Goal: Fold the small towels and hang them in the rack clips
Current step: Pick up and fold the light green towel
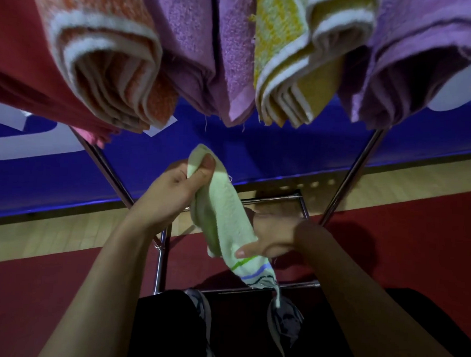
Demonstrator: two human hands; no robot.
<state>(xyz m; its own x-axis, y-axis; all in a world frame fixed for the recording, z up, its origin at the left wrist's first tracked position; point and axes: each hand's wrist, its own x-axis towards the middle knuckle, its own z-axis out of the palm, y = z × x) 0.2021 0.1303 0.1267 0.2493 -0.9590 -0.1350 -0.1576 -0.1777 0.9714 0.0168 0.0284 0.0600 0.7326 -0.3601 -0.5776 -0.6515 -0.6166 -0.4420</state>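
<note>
Fingers (202,165) of left hand (171,191) pinching upper end of fluffy pale-green towel (224,218); right hand (272,237) gripping its striped lower end, thumb across. Overhead: five folded terry towels, orange (104,48), two purple, yellow, purple, hanging from chrome rack (349,178).

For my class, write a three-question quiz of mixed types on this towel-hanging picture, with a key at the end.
1. True or false: the light green towel already hangs among the folded towels overhead.
2. Multiple choice: which hand pinches the green towel's upper end? A) left hand B) right hand C) neither
3. Fill in: the folded towel hanging between the two inner purple ones is ____ with white borders.

Key
1. False: both hands hold it below the hanging row, in front of the metal rack legs.
2. A: the left thumb presses the top; the right hand holds the towel lower down, just above its striped end.
3. Yellow: the yellow towel.
</note>
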